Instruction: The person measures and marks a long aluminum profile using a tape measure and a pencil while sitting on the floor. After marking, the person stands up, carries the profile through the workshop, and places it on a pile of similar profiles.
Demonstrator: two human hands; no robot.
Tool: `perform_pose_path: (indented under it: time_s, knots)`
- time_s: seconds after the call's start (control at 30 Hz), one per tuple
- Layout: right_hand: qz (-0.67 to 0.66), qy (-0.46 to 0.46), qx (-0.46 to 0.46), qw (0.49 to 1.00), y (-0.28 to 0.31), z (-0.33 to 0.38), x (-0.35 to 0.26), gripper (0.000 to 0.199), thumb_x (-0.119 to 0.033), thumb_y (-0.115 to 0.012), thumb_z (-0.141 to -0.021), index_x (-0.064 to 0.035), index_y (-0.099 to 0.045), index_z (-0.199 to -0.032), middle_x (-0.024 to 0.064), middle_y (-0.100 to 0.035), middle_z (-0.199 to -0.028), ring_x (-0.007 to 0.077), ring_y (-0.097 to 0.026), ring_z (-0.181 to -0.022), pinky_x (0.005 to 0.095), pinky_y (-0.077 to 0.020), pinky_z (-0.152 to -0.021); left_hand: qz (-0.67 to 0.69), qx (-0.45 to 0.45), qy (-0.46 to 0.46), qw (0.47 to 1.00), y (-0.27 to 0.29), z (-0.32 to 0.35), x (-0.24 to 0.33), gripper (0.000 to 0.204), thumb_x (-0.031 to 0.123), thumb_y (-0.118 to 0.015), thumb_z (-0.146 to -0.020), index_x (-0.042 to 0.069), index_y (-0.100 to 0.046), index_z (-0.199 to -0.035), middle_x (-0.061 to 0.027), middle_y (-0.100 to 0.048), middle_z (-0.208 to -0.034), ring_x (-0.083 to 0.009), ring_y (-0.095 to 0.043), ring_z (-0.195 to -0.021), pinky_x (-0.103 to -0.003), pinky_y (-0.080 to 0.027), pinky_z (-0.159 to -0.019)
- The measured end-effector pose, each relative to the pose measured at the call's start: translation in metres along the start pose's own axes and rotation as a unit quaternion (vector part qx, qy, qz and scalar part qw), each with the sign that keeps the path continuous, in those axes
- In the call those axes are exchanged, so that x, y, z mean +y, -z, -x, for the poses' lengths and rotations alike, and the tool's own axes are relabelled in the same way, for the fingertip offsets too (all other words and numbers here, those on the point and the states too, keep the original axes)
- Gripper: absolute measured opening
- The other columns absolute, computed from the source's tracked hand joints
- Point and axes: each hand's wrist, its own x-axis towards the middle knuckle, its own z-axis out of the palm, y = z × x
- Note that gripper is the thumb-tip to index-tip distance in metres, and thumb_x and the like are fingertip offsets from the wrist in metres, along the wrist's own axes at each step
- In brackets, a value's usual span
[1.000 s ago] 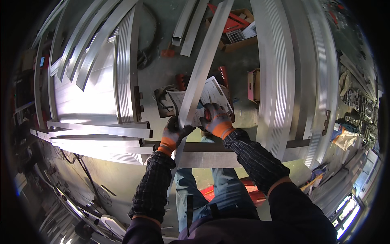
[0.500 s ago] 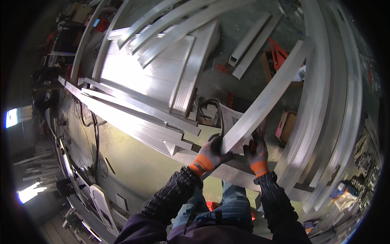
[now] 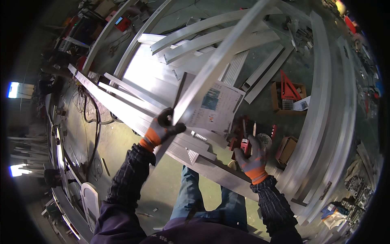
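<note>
My left hand (image 3: 164, 124), in a grey and orange glove, is closed around the lower part of a long silver metal bar (image 3: 215, 61). The bar slants up and away to the right, across a printed drawing sheet (image 3: 227, 101). My right hand (image 3: 254, 158), gloved alike, is lower right of the sheet. Its thumb and fingers are around a small red tool (image 3: 244, 145) with a pale patch; its exact kind is unclear. Beside that hand stand a pencil-like stick (image 3: 254, 129) and a round roll (image 3: 265, 141).
Long ribbed metal profiles (image 3: 317, 101) run along the right. Further bars (image 3: 195, 32) lie at the far side, over a bright metal panel (image 3: 142, 71). A cardboard box (image 3: 279, 106) holds a red triangle (image 3: 287, 86); another small box (image 3: 287, 149) is nearer. Cables (image 3: 97, 122) trail at left.
My left hand has moved left and up with the bar, uncovering the printed sheet. My right hand has separated from the bar and dropped slightly, among the small tools.
</note>
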Motion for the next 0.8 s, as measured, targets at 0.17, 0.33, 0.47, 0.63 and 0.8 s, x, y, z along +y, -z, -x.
perform_pose_path:
  time_s: [0.17, 0.33, 0.47, 0.63, 0.8]
  knots:
    - [0.014, 0.038, -0.089, 0.995, -0.111, -0.078, -0.058, 0.055, -0.021, -0.083, -0.08, -0.0044, -0.062, -0.128, 0.0209, -0.066, -0.116, 0.0425, -0.064, -0.105, 0.05, -0.0539, -0.094, -0.054, 0.031, 0.015, 0.998, 0.118, -0.065, -0.076, 0.079, 0.028, -0.092, -0.08, -0.007, -0.057, -0.142, -0.0169, -0.073, -0.12, -0.0242, -0.071, -0.105, -0.037, -0.057, -0.096]
    - [0.113, 0.008, -0.28, 0.953, -0.277, -0.152, -0.072, 0.061, -0.043, -0.076, -0.085, -0.0103, -0.062, -0.134, 0.0182, -0.063, -0.133, 0.0396, -0.058, -0.125, 0.049, -0.0515, -0.104, 0.006, 0.012, 0.033, 0.999, 0.203, -0.122, -0.148, 0.074, 0.032, -0.092, -0.079, -0.003, -0.063, -0.138, -0.0156, -0.073, -0.121, -0.0232, -0.068, -0.108, -0.037, -0.055, -0.098]
    - [0.246, 0.003, -0.378, 0.893, -0.391, -0.206, -0.08, 0.068, -0.054, -0.065, -0.09, -0.0121, -0.06, -0.142, 0.02, -0.056, -0.146, 0.0387, -0.056, -0.13, 0.0489, -0.0485, -0.11, 0.037, -0.021, 0.032, 0.999, 0.253, -0.164, -0.174, 0.077, 0.03, -0.096, -0.075, -0.006, -0.062, -0.135, -0.0182, -0.068, -0.13, -0.0232, -0.066, -0.116, -0.035, -0.055, -0.1]
    - [0.295, -0.048, -0.5, 0.813, -0.472, -0.272, -0.085, 0.063, -0.052, -0.069, -0.087, -0.0203, -0.061, -0.141, 0.0209, -0.052, -0.149, 0.0396, -0.052, -0.135, 0.0506, -0.0481, -0.111, -0.045, 0.001, -0.013, 0.999, 0.305, -0.18, -0.201, 0.072, 0.031, -0.093, -0.079, -0.001, -0.064, -0.137, -0.0234, -0.045, -0.157, -0.0298, -0.059, -0.132, -0.043, -0.054, -0.105]
    - [0.285, -0.064, -0.524, 0.8, -0.495, -0.277, -0.071, 0.058, -0.052, -0.071, -0.086, -0.0254, -0.063, -0.137, 0.0194, -0.03, -0.167, 0.0437, -0.049, -0.14, 0.0524, -0.0471, -0.113, -0.023, 0.006, -0.008, 1.0, 0.36, -0.14, -0.186, 0.063, 0.016, -0.09, -0.076, -0.002, -0.066, -0.132, -0.0219, -0.04, -0.161, -0.0288, -0.048, -0.144, -0.044, -0.055, -0.102]
